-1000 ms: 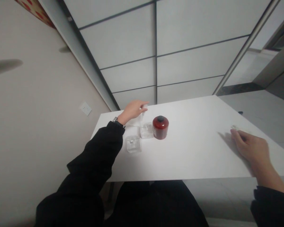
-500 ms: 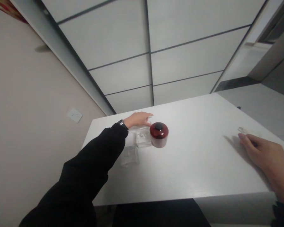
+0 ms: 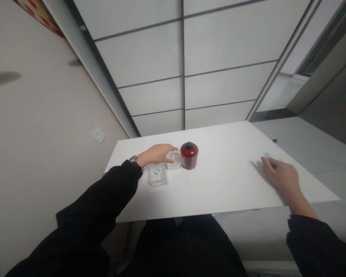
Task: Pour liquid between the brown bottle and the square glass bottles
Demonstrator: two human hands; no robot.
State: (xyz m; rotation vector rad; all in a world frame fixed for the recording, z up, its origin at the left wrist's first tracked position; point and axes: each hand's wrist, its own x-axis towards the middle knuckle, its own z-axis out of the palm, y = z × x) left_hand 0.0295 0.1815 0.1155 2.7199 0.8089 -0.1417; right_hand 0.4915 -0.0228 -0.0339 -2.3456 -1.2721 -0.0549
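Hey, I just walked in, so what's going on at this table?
A person is handling small clear things at a white table. Their left hand, thumb and fingers apart, is at the farther clear container; whether it touches is unclear. The nearer clear container sits closer to the person. A dark red jar stands just right of the farther one. Toward the right edge, the right hand pinches a small clear item.

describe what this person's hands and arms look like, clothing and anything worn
Both hands, the left hand and the right hand, are bare, without gloves. Both arms wear long, loose black sleeves. A watch-like wristband, silvery and dark, circles the left wrist; the right wrist shows nothing worn. No markings can be made out.
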